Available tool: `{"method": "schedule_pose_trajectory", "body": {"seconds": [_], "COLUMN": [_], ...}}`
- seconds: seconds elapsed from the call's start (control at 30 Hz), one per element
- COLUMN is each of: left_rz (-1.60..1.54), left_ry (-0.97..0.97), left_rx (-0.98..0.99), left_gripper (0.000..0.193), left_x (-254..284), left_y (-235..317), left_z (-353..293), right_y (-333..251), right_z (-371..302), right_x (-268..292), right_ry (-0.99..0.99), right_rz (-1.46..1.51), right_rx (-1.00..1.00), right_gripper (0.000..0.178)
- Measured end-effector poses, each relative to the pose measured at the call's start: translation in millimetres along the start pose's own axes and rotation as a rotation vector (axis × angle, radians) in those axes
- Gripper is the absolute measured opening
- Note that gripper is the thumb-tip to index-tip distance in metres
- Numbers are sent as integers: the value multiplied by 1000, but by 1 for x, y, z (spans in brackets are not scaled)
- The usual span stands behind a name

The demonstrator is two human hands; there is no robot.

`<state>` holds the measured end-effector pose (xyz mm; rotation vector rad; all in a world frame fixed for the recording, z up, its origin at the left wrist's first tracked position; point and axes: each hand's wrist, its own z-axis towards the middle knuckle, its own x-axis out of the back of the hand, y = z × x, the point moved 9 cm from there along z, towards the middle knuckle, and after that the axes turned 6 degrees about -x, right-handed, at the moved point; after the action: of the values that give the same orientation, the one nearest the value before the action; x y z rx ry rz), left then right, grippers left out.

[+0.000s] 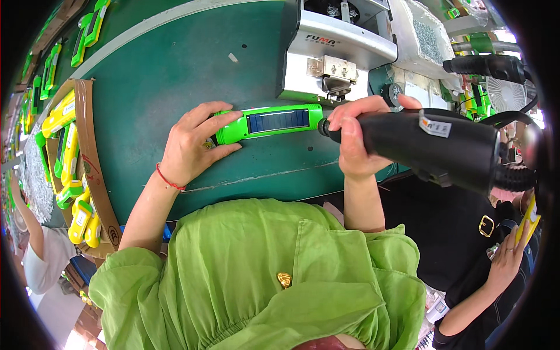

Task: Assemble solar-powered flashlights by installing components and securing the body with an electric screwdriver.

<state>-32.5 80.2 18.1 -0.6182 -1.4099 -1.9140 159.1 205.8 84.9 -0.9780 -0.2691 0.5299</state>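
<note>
In the head view, the person's left hand (195, 140) is clamped on the left end of a green lamp (277, 120). Its fingers lie over this end, and its thumb is on the side nearer to the body. The lamp lies on the green table (175, 67), in front of the person, with its dark panel facing up. It points across from left to right.

The right hand (363, 137) is clamped around the narrow front part of a black power screwdriver (437, 143). The tool is held nearly flat, and its tip points to the left. This tip is just beside the right end of the lamp; I cannot tell if they touch.

Behind the lamp, toward the right, stands a silver and black machine (338, 49), and next to it a white box (411, 44) with many small metal pieces. At the left, a cardboard box (93, 169) contains yellow and green lamps (70, 151). On the right side, another person's hand (507, 262) holds a yellow object (528, 221). The person wears a red string (169, 181) on the left wrist.
</note>
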Motion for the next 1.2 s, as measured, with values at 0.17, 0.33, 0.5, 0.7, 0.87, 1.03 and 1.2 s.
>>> {"method": "schedule_pose_trajectory", "body": {"seconds": [0.17,0.33,0.5,0.7,0.87,1.03,1.2], "left_rz": [-3,-66,-69,-60,-108,-159,-176], "left_ry": [7,3,-52,-17,28,-6,20], "left_rx": [-15,22,-27,-8,24,14,-2], "left_gripper": [52,51,52,54,52,49,49], "left_x": [0,0,-17,-27,-25,-41,-44], "left_y": [6,0,18,22,16,22,21], "left_z": [7,8,21,26,26,33,37], "right_y": [3,-3,-62,-40,-33,-19,-33], "right_z": [-7,9,53,66,75,70,24], "right_x": [12,22,30,11,1,5,-12], "right_ry": [61,113,160,68,43,25,128], "right_rz": [-192,117,80,-61,-10,214,107], "right_rx": [-17,23,229,214,113,-68,13], "right_gripper": [75,79,66,69,66,62,70]}}
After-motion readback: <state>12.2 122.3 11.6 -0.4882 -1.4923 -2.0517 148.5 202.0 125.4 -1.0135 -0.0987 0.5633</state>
